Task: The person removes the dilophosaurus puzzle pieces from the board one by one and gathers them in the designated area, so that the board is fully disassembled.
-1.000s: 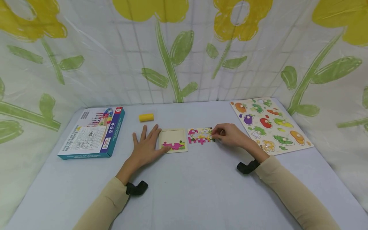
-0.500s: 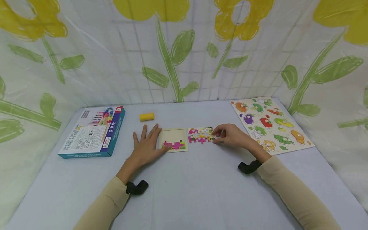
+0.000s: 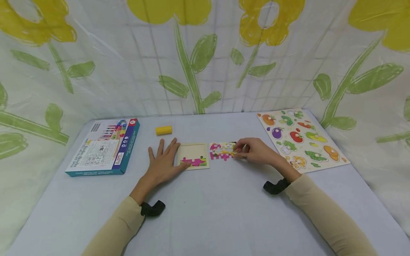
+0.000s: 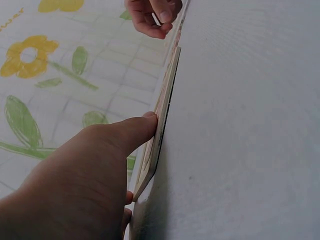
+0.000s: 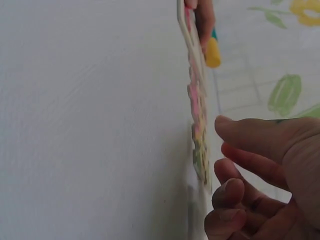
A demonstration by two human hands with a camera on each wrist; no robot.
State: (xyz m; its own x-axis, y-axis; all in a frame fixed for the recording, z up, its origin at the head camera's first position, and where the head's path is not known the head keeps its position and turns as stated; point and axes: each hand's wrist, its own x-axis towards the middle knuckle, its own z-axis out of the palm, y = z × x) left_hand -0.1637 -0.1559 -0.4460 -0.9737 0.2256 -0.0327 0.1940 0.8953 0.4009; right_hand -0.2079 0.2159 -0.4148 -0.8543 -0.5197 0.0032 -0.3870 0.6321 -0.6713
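Those puzzle pieces [image 3: 224, 155] look light and stiff, probably best pinched by their edges. The right hand [image 3: 254, 151] curves by them, fingers apart; the left hand [image 3: 162, 165] splays against the frame [image 3: 196, 151].

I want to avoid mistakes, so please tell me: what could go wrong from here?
The right hand is close to the loose puzzle pieces and might scatter them. The left hand has its thumb near the pink pieces inside the wooden frame and could shift them. The yellow cylinder lies just beyond that hand; a bump may roll it.
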